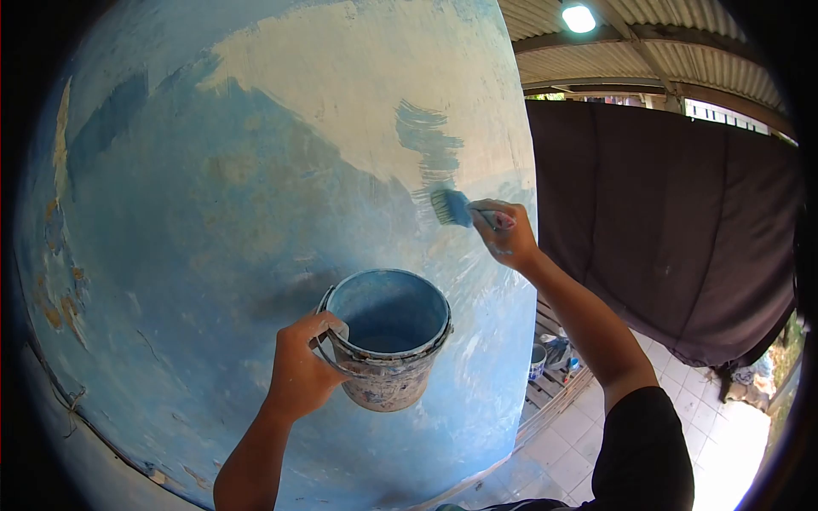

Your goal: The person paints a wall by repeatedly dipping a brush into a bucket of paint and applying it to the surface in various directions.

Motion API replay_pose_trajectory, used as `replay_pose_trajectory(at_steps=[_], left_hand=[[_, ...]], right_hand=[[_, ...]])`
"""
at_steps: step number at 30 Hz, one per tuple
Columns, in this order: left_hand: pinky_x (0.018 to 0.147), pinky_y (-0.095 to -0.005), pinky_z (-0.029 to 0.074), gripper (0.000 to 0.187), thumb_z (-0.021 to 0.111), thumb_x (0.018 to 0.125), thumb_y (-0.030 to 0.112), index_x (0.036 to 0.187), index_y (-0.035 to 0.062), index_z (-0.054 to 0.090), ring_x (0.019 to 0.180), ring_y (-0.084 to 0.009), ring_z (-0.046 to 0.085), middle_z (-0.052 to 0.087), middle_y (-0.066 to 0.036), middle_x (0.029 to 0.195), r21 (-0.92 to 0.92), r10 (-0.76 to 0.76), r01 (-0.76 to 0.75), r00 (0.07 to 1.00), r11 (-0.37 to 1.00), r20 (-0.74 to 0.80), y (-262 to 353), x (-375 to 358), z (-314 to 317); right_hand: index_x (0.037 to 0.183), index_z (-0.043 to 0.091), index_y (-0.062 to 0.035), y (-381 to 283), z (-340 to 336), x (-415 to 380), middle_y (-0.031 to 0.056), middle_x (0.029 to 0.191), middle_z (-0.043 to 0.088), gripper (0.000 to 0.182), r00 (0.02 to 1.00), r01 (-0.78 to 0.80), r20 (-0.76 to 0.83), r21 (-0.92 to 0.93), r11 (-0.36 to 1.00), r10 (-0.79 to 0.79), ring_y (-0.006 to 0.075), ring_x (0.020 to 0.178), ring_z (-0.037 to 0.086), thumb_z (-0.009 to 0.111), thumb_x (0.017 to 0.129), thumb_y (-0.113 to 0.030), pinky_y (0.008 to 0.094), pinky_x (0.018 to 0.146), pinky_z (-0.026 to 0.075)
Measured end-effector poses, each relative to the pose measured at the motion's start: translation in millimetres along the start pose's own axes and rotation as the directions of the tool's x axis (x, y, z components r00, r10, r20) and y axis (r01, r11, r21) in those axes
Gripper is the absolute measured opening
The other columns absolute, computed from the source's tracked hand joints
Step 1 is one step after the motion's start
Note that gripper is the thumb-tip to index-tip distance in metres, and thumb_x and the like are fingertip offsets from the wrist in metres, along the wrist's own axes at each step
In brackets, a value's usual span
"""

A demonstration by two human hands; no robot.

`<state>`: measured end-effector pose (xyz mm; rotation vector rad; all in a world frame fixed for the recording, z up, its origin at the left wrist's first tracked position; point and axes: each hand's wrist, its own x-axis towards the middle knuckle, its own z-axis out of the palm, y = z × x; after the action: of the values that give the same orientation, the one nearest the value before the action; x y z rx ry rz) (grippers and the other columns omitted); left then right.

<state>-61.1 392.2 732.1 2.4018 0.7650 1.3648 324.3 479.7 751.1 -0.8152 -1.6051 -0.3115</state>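
Observation:
My right hand [503,232] is closed round the handle of a wide paintbrush [452,208]. The brush's bluish bristles touch the wall [281,196], just below a fresh patch of blue strokes over a cream area. Lower down, my left hand [308,362] grips the rim and side of a paint-smeared bucket [390,379], thumb over the edge. The bucket is tilted toward me, so its blue-coated inside shows, with blue paint at the bottom. Part of its wire handle runs by my left fingers.
A dark cloth sheet [656,221] hangs right of the wall. Below it lie white floor tiles [571,426] and a slatted wooden rack [545,383] with a small tub [537,361]. A lit lamp [578,17] hangs under the corrugated roof. Paint peels at the wall's left edge.

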Motion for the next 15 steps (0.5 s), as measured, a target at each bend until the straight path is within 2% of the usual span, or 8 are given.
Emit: replay_pose_trajectory(at_steps=[3, 4, 6, 7, 9, 12, 13, 15], left_hand=[[0.087, -0.0374, 0.056, 0.041, 0.093, 0.064, -0.001, 0.094, 0.0036, 0.067, 0.096, -0.0229, 0.073, 0.074, -0.012, 0.098, -0.006, -0.004, 0.004, 1.000, 1.000, 0.022, -4.0, 2.0, -1.9], [0.087, -0.0374, 0.056, 0.041, 0.093, 0.064, -0.001, 0.094, 0.0036, 0.067, 0.096, -0.0229, 0.073, 0.074, -0.012, 0.098, -0.013, -0.002, 0.002, 1.000, 1.000, 0.028, -3.7, 1.7, -1.3], [0.086, -0.0366, 0.056, 0.040, 0.094, 0.064, -0.001, 0.095, 0.0036, 0.068, 0.095, -0.0228, 0.073, 0.074, -0.012, 0.097, -0.010, 0.002, -0.002, 1.000, 1.000, 0.019, -3.1, 2.5, -0.5], [0.086, -0.0366, 0.056, 0.040, 0.094, 0.064, -0.001, 0.095, 0.0036, 0.068, 0.095, -0.0228, 0.073, 0.074, -0.012, 0.097, -0.018, 0.010, -0.009, 1.000, 1.000, 0.017, -6.6, 3.1, -0.4], [0.094, -0.0400, 0.060, 0.050, 0.097, 0.064, 0.000, 0.098, 0.0048, 0.062, 0.100, -0.0179, 0.070, 0.069, -0.007, 0.097, -0.004, 0.038, -0.038, 0.998, 0.999, 0.039, -13.0, 2.5, 0.4], [0.094, -0.0393, 0.059, 0.047, 0.095, 0.065, -0.003, 0.097, 0.0047, 0.062, 0.096, -0.0167, 0.069, 0.067, -0.006, 0.097, 0.015, -0.010, 0.009, 0.997, 1.000, 0.072, -11.3, 3.4, -0.3], [0.094, -0.0393, 0.059, 0.047, 0.095, 0.065, -0.003, 0.097, 0.0047, 0.062, 0.096, -0.0167, 0.069, 0.067, -0.006, 0.097, 0.011, -0.006, 0.005, 0.997, 1.000, 0.074, -10.3, 4.0, -0.5], [0.096, -0.0390, 0.058, 0.044, 0.092, 0.066, -0.006, 0.096, 0.0044, 0.061, 0.096, -0.0161, 0.068, 0.067, -0.005, 0.099, -0.010, -0.019, 0.020, 0.996, 1.000, 0.091, -7.3, 6.4, 0.1]], right_hand=[[0.105, 0.074, 0.0037, -6.8, -24.8, 21.8, 0.0217, 0.092, 0.075, 0.017, 0.985, -0.164, -0.099, -0.258, 0.952, 0.143, 0.0312, 0.076, 0.074, 0.069, 0.091, -0.005, 0.0356, 0.073, 0.056], [0.105, 0.074, 0.0037, -12.9, -27.1, 21.8, 0.0217, 0.092, 0.075, 0.017, 0.984, -0.169, -0.101, -0.266, 0.949, 0.147, 0.0312, 0.076, 0.074, 0.069, 0.091, -0.005, 0.0356, 0.073, 0.056], [0.105, 0.074, 0.0033, -26.3, -24.8, 26.4, 0.0201, 0.087, 0.073, 0.016, 0.985, 0.048, -0.161, -0.117, 0.992, -0.067, 0.0243, 0.072, 0.071, 0.068, 0.093, -0.005, 0.0338, 0.070, 0.055], [0.103, 0.073, 0.0045, -34.8, -21.6, 25.0, 0.0140, 0.081, 0.072, 0.015, 0.990, 0.044, -0.136, -0.045, 0.998, -0.050, 0.0154, 0.067, 0.065, 0.067, 0.096, -0.007, 0.0299, 0.066, 0.052], [0.102, 0.074, 0.0054, -39.3, -11.2, 22.4, 0.0073, 0.077, 0.070, 0.016, 0.994, -0.030, -0.102, 0.198, 0.980, 0.051, 0.0091, 0.067, 0.060, 0.069, 0.096, -0.009, 0.0267, 0.063, 0.049], [0.101, 0.074, 0.0061, 22.4, -11.2, 11.5, 0.0040, 0.076, 0.069, 0.016, 0.938, -0.148, -0.266, 0.268, 0.952, 0.221, 0.0079, 0.066, 0.059, 0.069, 0.096, -0.007, 0.0257, 0.061, 0.047], [0.101, 0.074, 0.0061, 28.7, -19.7, 12.4, 0.0040, 0.076, 0.069, 0.016, 0.938, -0.148, -0.268, 0.263, 0.953, 0.219, 0.0079, 0.066, 0.059, 0.069, 0.096, -0.007, 0.0257, 0.061, 0.047], [0.100, 0.075, 0.0054, 39.2, -35.1, 17.4, 0.0044, 0.074, 0.067, 0.014, 0.912, -0.239, -0.321, 0.084, 0.967, 0.253, 0.0080, 0.064, 0.059, 0.067, 0.096, -0.005, 0.0254, 0.059, 0.047]])
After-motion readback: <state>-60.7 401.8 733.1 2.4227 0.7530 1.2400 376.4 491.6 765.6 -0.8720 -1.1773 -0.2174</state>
